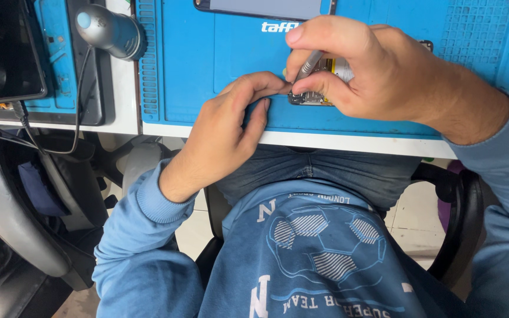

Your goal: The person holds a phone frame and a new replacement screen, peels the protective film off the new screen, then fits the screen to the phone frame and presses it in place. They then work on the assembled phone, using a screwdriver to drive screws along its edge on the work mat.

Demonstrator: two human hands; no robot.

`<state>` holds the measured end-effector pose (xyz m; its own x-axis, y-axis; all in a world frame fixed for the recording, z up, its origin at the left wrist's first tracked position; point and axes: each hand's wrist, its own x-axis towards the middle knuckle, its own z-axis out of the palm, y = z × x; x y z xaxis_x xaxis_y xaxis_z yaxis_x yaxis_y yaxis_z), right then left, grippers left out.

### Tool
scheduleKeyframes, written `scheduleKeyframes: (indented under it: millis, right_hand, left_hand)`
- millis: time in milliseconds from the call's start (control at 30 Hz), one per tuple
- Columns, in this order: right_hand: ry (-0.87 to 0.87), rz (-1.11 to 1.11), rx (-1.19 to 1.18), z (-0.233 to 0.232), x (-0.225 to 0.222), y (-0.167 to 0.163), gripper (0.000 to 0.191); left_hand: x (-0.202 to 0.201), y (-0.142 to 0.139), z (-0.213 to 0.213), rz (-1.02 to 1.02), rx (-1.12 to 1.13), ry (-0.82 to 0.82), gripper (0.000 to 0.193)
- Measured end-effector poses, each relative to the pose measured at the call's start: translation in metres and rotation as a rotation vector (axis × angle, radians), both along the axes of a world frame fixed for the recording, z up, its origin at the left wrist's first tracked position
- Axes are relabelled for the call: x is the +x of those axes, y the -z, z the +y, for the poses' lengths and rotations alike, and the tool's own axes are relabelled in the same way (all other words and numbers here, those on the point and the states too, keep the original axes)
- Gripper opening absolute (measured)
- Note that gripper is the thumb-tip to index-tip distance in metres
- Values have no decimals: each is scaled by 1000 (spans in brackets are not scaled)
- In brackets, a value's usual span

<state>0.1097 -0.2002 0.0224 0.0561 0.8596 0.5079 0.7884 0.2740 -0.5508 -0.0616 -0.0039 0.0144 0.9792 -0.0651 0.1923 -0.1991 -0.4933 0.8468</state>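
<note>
An opened phone (310, 99) lies on a blue work mat (195, 65), mostly hidden under my hands, with its yellow and metal insides showing. My right hand (372, 68) grips a thin grey metal tool (308, 63) like a pen, its tip down on the phone's near end. My left hand (231, 126) rests on the mat's front edge, with its fingertips pressed against the phone's left corner and holding it still.
A second phone (266, 8) lies screen-up at the mat's far edge. A grey handheld device with a blue button (110, 29) and a dark tablet (4, 50) with cables sit on the left. A black chair (25, 206) stands left of my knees.
</note>
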Motion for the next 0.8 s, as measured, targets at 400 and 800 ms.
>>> scheduleKeyframes:
  millis: [400, 800]
  right_hand:
    - [9, -9, 8, -1, -5, -9, 48]
    - [101, 163, -98, -4, -5, -32, 20]
  left_hand:
    - [0, 1, 2, -21, -5, 1, 33]
    - [41, -13, 61, -411, 488, -96, 17]
